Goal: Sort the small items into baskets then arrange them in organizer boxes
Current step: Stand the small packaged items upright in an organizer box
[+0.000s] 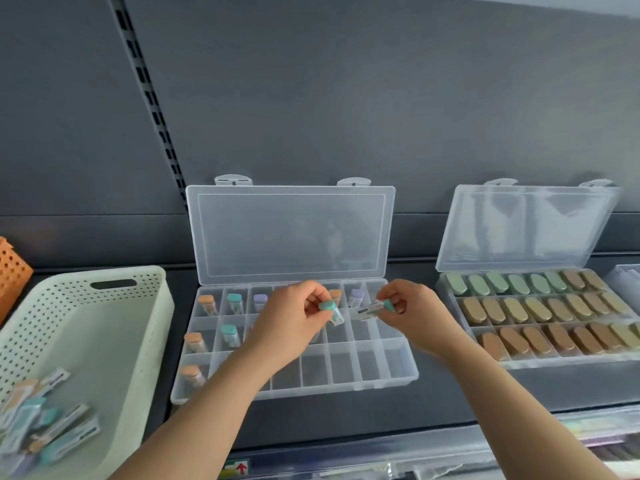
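Dark grey shelf backing fills the top of the view, a slotted upright rail running down it, and below sits a dark shelf carrying everything. Landmark is the clear organizer box in the middle, its lid propped open against the back panel. Left of that box, a big cream perforated basket holds a loose pile of small packets in its near corner, caps in teal, orange and lilac. Beyond the basket, at the far left edge, a corner of an orange perforated basket peeks in. Right of the organizer box, a second clear box, lid up too, is packed with three rows of green, tan and brown oval pieces. Inside the central box, its left columns hold upright capped packets: orange ones down the first column, teal in the second, a lilac cap in the third; the near row right of that stands bare. Both hands are up over the box's back rows! The left hand pinches a teal-capped packet, thumb and fingers closed on its cap, packet hanging above the middle cells. The right hand pinches a second teal-capped packet by its cap end, lying sideways, pointing toward the left hand's packet, just apart from it.
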### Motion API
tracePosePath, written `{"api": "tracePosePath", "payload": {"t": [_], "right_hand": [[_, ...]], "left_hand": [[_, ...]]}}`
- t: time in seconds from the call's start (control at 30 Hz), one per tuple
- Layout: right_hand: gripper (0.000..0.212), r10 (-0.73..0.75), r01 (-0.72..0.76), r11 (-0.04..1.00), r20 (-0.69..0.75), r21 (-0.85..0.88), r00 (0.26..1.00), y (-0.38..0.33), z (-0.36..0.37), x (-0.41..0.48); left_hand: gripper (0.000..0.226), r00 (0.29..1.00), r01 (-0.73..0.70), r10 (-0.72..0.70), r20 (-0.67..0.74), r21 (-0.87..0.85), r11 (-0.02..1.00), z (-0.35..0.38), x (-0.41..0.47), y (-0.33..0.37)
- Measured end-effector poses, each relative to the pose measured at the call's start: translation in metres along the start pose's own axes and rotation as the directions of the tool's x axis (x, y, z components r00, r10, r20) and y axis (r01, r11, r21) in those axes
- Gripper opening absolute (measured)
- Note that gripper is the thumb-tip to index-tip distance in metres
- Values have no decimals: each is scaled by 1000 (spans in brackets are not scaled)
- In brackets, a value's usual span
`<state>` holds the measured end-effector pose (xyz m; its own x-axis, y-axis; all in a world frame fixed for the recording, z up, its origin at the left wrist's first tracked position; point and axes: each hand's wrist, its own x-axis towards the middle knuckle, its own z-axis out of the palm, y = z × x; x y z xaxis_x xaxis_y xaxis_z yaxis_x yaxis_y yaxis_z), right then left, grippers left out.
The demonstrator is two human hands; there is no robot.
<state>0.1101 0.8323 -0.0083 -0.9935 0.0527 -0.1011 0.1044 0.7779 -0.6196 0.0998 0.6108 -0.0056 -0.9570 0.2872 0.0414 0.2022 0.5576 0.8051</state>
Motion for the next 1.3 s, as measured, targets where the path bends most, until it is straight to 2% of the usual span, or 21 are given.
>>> {"api": "tracePosePath", "payload": {"t": [0.27, 0.4, 0.47, 0.6, 0.77, 0.9, 1.03, 1.17, 1.3], "right_hand": [[17, -217, 192, 952, 86, 239, 972, -34, 26, 1], [16, -327, 281, 921, 144, 270, 934, -59, 50, -1], [16, -348, 307, 914, 127, 264, 929, -67, 58, 0], [19, -278, 273, 948, 9, 165, 961, -73, 47, 4], [22, -217, 216, 976, -35, -14, 976, -54, 29, 5], [27, -198, 200, 976, 24, -82, 980, -41, 37, 5], [27, -178, 214, 944, 155, -253, 972, -36, 53, 5], [28, -177, 236, 912, 198, -335, 964, -39, 51, 7], [32, -167, 233, 922, 224, -310, 960, -37, 43, 9]], "left_hand": [[15, 989, 100, -89, -122, 92, 991, -58, -32, -16], [18, 978, 176, -159, -132, 136, 975, -84, -54, -33], [16, 976, 183, -163, -147, 136, 974, -86, -59, -35], [16, 988, 113, -100, -115, 115, 987, -76, -56, -36], [10, 989, 52, -28, -144, 163, 985, -57, -39, -30], [8, 986, 51, -15, -164, 218, 975, -53, -24, -33], [10, 990, 63, -34, -134, 221, 973, -48, -19, -38], [12, 989, 87, -57, -136, 223, 971, -46, -20, -42], [12, 986, 108, -76, -149, 217, 970, -48, -21, -44]]}}
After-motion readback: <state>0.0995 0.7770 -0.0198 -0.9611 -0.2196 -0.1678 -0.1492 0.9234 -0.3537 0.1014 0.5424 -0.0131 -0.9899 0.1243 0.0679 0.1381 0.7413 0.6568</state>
